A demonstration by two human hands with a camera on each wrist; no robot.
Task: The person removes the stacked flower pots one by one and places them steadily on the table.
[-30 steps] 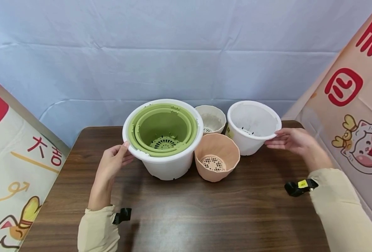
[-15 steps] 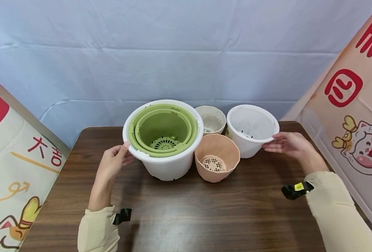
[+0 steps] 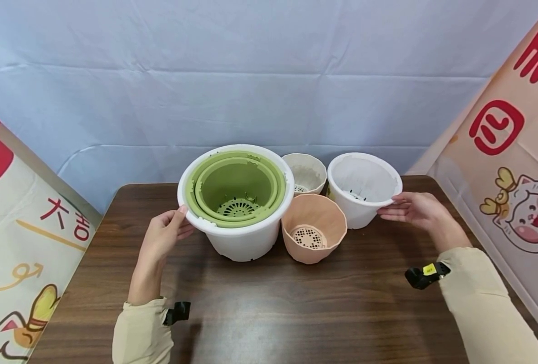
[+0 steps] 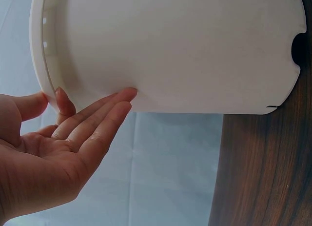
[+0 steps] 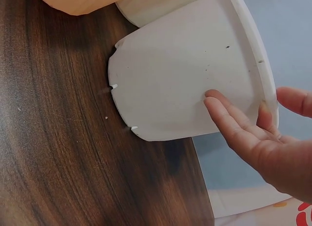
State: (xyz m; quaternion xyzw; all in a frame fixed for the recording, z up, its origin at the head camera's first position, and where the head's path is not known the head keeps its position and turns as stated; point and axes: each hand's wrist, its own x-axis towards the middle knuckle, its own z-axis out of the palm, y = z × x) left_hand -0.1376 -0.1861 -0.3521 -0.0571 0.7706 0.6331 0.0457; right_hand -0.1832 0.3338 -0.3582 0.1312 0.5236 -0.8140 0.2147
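Observation:
My left hand (image 3: 163, 233) pinches the rim of a large white flowerpot (image 3: 241, 245) at its left side, thumb over the rim and a finger under it. In the left wrist view the other fingers lie along the outer wall of that pot (image 4: 185, 50). Two green pots (image 3: 239, 184) sit nested inside it. At the right, my right hand (image 3: 416, 210) pinches the rim of a smaller white flowerpot (image 3: 360, 215), its remaining fingertips against the wall. The right wrist view shows the base of this white pot (image 5: 165, 84) down at the wooden tabletop.
Between the two white pots stand a peach faceted pot (image 3: 312, 253) in front and a cream pot (image 3: 306, 167) behind it. All sit toward the back of the brown wooden table (image 3: 296, 313). A pale cloth (image 3: 251, 76) hangs behind, with printed cloths on both sides.
The smaller white pot has come down and slightly left with my right hand, beside the peach and cream pots. My left hand and the large pot have barely moved.

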